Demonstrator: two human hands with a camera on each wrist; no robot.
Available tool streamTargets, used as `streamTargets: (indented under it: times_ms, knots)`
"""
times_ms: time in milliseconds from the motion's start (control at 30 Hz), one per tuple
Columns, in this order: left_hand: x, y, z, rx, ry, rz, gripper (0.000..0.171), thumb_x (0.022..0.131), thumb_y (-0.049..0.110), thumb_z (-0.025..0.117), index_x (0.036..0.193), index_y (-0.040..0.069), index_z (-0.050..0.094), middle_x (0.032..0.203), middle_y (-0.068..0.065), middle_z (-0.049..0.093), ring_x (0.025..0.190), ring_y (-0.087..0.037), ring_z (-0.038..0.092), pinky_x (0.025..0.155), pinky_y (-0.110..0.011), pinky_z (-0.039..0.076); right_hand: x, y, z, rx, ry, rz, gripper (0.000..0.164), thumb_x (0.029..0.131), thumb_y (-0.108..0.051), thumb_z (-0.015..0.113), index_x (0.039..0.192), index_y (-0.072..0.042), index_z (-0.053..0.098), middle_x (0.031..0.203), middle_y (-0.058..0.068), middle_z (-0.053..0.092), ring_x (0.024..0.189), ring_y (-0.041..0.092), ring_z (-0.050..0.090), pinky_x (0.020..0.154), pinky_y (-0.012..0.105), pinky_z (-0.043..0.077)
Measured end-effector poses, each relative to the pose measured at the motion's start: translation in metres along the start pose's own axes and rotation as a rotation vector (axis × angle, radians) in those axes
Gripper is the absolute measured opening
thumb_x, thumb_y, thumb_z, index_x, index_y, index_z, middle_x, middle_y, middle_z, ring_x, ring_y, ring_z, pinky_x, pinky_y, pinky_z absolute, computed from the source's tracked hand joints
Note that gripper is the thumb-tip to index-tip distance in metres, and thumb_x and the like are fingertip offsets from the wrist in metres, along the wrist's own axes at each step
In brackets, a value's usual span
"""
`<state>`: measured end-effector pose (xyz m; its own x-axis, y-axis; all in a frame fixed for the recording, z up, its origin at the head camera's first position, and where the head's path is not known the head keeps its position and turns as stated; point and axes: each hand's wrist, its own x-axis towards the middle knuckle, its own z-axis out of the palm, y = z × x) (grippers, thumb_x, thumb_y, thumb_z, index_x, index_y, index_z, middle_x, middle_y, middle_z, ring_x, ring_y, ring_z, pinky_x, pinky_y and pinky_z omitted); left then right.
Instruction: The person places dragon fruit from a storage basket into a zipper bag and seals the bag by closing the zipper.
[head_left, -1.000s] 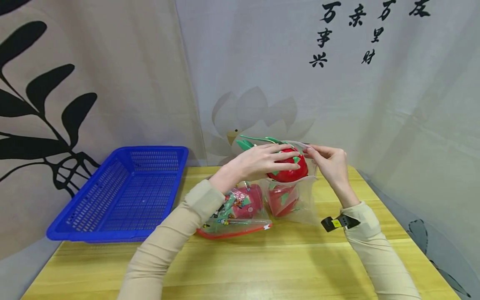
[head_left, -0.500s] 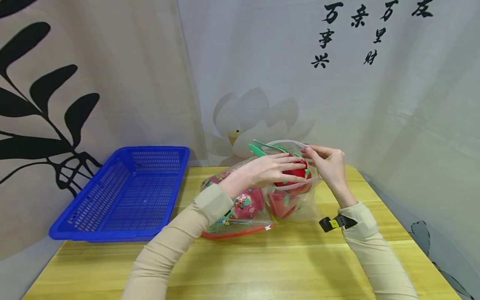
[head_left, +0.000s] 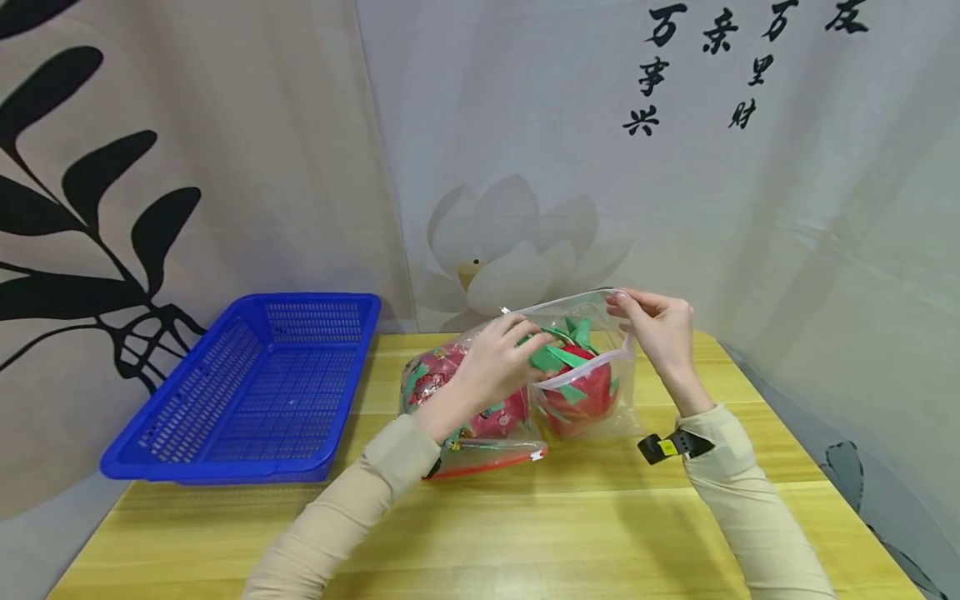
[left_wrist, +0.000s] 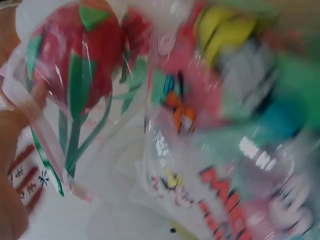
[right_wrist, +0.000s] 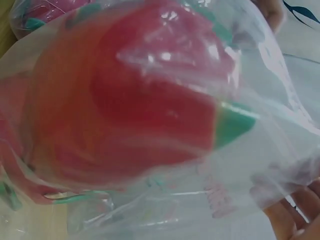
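Observation:
In the head view, a toy dragon fruit (head_left: 588,392), red with green leaf tips, sits inside a clear zip bag (head_left: 624,417); another red thing shows behind it in the left wrist view. My right hand (head_left: 660,329) pinches the bag's rim at its right corner, keeping the mouth apart. My left hand (head_left: 487,358) is at the left side of the mouth, fingers loosely bent and spread near the rim and the green leaves. Below that hand lies a printed zip bag (head_left: 502,421) with cartoon figures, a red zip and similar red-and-green toys inside.
A blue plastic basket (head_left: 285,383) stands on the left of the wooden table (head_left: 480,533). Behind the table hangs a pale curtain (head_left: 480,125) with plant prints and black characters.
The dragon fruit has gone down into the clear bag, its leaves now inside the mouth. My left hand has let go and drawn back left. My right hand keeps its hold on the rim.

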<state>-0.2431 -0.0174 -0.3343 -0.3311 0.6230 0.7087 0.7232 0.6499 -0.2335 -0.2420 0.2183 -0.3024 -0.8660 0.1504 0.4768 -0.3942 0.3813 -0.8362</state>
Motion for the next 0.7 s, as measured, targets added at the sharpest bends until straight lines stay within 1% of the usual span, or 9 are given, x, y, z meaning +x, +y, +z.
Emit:
streamTargets:
  times_ms: [67, 167, 200, 267, 367, 467, 533, 600, 700]
  knots:
    - [-0.007, 0.003, -0.001, -0.060, -0.043, -0.225, 0.058, 0.066, 0.046, 0.083, 0.107, 0.011, 0.063, 0.101, -0.002, 0.062, 0.096, -0.020, 0.054, 0.083, -0.028, 0.050, 0.000, -0.001, 0.001, -0.004, 0.004, 0.003, 0.031, 0.092, -0.024, 0.062, 0.111, 0.000, 0.070, 0.106, 0.024, 0.069, 0.075, -0.009, 0.067, 0.067, 0.020, 0.056]
    - [-0.013, 0.003, -0.004, -0.243, -0.202, -0.572, 0.068, 0.065, 0.051, 0.082, 0.109, 0.007, 0.054, 0.097, -0.005, 0.055, 0.085, -0.020, 0.049, 0.069, -0.027, 0.046, 0.000, -0.003, 0.003, -0.002, 0.006, 0.006, 0.031, 0.092, -0.023, 0.062, 0.111, 0.000, 0.070, 0.106, 0.025, 0.068, 0.074, -0.010, 0.067, 0.066, 0.020, 0.056]
    - [-0.014, 0.002, -0.006, -0.329, -0.264, -0.667, 0.068, 0.067, 0.051, 0.081, 0.109, 0.007, 0.052, 0.095, -0.005, 0.054, 0.082, -0.019, 0.049, 0.066, -0.027, 0.044, 0.000, -0.003, 0.003, -0.002, 0.006, 0.005, 0.031, 0.092, -0.023, 0.062, 0.111, 0.000, 0.070, 0.106, 0.026, 0.068, 0.074, -0.010, 0.067, 0.066, 0.019, 0.056]
    - [-0.013, -0.003, -0.009, -0.511, -0.378, -0.800, 0.061, 0.071, 0.048, 0.080, 0.104, 0.006, 0.051, 0.088, -0.004, 0.054, 0.074, -0.016, 0.047, 0.060, -0.024, 0.041, 0.000, -0.003, 0.002, -0.004, 0.005, 0.006, 0.032, 0.092, -0.023, 0.062, 0.111, 0.001, 0.069, 0.105, 0.026, 0.068, 0.073, -0.010, 0.067, 0.065, 0.018, 0.056]
    - [-0.012, -0.011, -0.013, -0.753, -0.506, -0.848, 0.041, 0.079, 0.038, 0.076, 0.093, 0.006, 0.056, 0.074, -0.001, 0.052, 0.062, -0.012, 0.044, 0.054, -0.022, 0.037, 0.000, -0.003, 0.002, -0.007, -0.002, 0.012, 0.033, 0.092, -0.024, 0.062, 0.112, 0.001, 0.069, 0.105, 0.026, 0.068, 0.073, -0.010, 0.067, 0.066, 0.017, 0.056]
    - [-0.010, -0.019, -0.016, -0.870, -0.581, -0.796, 0.024, 0.089, 0.029, 0.066, 0.084, 0.005, 0.060, 0.063, 0.002, 0.044, 0.053, -0.010, 0.034, 0.051, -0.023, 0.031, 0.000, -0.003, 0.002, -0.015, -0.009, 0.016, 0.033, 0.092, -0.024, 0.062, 0.112, 0.001, 0.068, 0.105, 0.025, 0.068, 0.074, -0.010, 0.067, 0.066, 0.018, 0.056]
    - [-0.008, -0.021, -0.018, -0.868, -0.597, -0.772, 0.025, 0.093, 0.024, 0.058, 0.080, 0.003, 0.061, 0.058, 0.004, 0.041, 0.050, -0.010, 0.030, 0.050, -0.023, 0.029, 0.000, -0.004, 0.002, -0.025, -0.009, 0.014, 0.033, 0.092, -0.025, 0.062, 0.112, 0.001, 0.069, 0.105, 0.025, 0.068, 0.074, -0.011, 0.066, 0.066, 0.018, 0.056]
    - [-0.004, -0.022, -0.020, -0.811, -0.586, -0.762, 0.030, 0.096, 0.020, 0.051, 0.076, 0.001, 0.062, 0.053, 0.004, 0.039, 0.047, -0.010, 0.027, 0.050, -0.023, 0.027, 0.000, -0.005, 0.001, -0.036, -0.004, 0.013, 0.033, 0.092, -0.025, 0.062, 0.112, 0.000, 0.069, 0.104, 0.025, 0.068, 0.073, -0.011, 0.066, 0.066, 0.018, 0.056]
    - [0.004, -0.017, -0.019, -0.676, -0.492, -0.773, 0.037, 0.093, 0.016, 0.046, 0.061, 0.005, 0.059, 0.048, 0.006, 0.043, 0.043, -0.008, 0.030, 0.046, -0.022, 0.026, 0.000, -0.007, 0.001, -0.060, 0.007, 0.005, 0.033, 0.092, -0.025, 0.063, 0.111, 0.000, 0.070, 0.102, 0.025, 0.069, 0.072, -0.013, 0.065, 0.064, 0.016, 0.055]
